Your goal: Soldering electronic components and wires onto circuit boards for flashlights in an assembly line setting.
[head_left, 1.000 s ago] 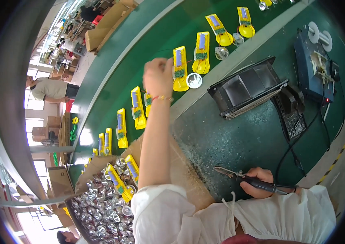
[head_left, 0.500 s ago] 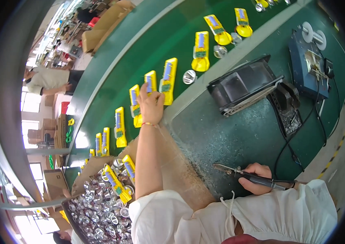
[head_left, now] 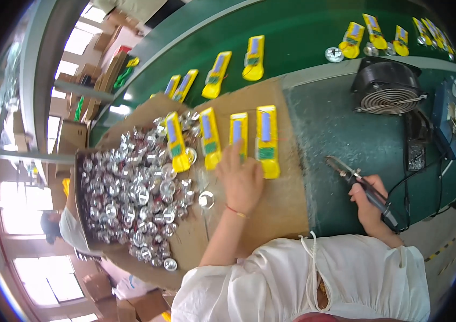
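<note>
My left hand (head_left: 241,182) is over the cardboard, its fingers stretched out. They rest on the lower part of a yellow housing (head_left: 238,124), hiding that end. Close to my thumb lies another yellow housing (head_left: 266,129) with a lilac block and green circuit board; I cannot tell whether the thumb touches it. Two more, a yellow housing (head_left: 209,137) and a yellow housing (head_left: 177,142), lie further left, the leftmost against the heap of shiny reflector cups (head_left: 131,198). My right hand (head_left: 370,201) grips a soldering iron (head_left: 370,190), its tip pointing up and left above the green bench.
Beyond the cardboard (head_left: 287,198) runs a green conveyor belt (head_left: 292,48) carrying more yellow housings and reflectors. A black fan (head_left: 389,88) stands at the right, near a soldering-iron stand (head_left: 417,139) and a blue device with a white spool (head_left: 453,112). Cables trail beside my right hand.
My left hand has come from the conveyor belt back to the cardboard, where two more yellow housings now lie. The view has turned left. My right hand keeps hold of the soldering iron.
</note>
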`<state>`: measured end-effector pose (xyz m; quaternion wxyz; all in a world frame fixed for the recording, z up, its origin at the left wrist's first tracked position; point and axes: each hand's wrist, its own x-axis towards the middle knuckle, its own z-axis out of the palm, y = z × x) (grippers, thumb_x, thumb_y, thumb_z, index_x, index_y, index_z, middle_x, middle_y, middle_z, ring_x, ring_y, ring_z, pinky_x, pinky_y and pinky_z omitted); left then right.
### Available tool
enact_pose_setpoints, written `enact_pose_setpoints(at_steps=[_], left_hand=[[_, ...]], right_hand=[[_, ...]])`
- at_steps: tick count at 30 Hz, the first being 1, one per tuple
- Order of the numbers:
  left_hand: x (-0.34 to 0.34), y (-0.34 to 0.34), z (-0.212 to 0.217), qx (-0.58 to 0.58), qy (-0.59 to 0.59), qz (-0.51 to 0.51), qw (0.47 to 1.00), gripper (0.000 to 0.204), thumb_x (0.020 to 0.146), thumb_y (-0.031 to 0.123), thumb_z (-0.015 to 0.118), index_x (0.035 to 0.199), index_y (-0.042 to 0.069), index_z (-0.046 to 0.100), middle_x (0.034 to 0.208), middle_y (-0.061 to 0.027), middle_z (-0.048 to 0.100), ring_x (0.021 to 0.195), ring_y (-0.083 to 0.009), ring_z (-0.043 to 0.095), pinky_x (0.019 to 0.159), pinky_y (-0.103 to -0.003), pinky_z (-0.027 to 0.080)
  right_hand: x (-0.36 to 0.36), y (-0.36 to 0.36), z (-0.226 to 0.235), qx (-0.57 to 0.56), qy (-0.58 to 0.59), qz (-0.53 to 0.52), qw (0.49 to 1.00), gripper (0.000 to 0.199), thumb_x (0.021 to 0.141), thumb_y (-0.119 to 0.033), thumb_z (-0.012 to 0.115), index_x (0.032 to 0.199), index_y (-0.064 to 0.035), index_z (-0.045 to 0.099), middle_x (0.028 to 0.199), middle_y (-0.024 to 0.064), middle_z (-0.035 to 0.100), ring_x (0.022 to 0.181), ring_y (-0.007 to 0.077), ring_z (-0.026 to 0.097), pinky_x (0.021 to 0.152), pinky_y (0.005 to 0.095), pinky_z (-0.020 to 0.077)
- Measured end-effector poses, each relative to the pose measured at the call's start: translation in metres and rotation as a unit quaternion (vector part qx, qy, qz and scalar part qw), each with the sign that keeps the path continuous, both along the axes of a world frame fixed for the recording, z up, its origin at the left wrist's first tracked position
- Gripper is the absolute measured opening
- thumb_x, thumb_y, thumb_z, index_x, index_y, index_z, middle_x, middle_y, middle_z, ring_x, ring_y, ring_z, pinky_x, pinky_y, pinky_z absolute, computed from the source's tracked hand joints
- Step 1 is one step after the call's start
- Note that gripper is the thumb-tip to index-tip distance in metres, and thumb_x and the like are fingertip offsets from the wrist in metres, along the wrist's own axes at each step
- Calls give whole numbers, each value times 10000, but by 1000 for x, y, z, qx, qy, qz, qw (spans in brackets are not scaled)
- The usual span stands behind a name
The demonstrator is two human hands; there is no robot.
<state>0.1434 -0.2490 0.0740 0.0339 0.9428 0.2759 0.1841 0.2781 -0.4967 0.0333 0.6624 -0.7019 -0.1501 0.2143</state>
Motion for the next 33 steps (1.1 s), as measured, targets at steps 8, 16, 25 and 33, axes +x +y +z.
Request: enact_pose_setpoints(at_steps=[8,16,25,33], left_hand=[[-107,-5,6,-14,-90,128,988,322,686,151,647,991,84,566,1093,-126,498,1025,-317,441,852,-431,337],[-123,6,-16,185,88,67,977,82,735,117,537,806,115,578,895,-14,571,983,-185,512,919,-449,317],[-77,-37,0,-432,-155,92,884,150,801,135,631,817,-13,644,698,-100,635,601,-181,608,563,-285,469],[-37,-41,-8,-372,-142,59,915,146,797,131,637,771,-12,622,714,-107,581,608,-197,558,559,-286,447]], right_hand=[[-3,1,-6,-2,-81,-35,996,120,834,-109,573,881,-17,514,654,59,571,527,73,505,482,192,392],[-16,6,4,21,-90,-24,995,130,839,-109,574,888,-5,514,667,67,571,547,79,506,507,198,406],[-41,12,26,48,-128,91,986,179,772,-80,651,895,-25,531,728,57,584,611,86,547,545,219,433],[-35,39,28,31,-174,127,976,160,751,-118,679,783,-22,555,607,32,588,518,53,516,471,215,408]])
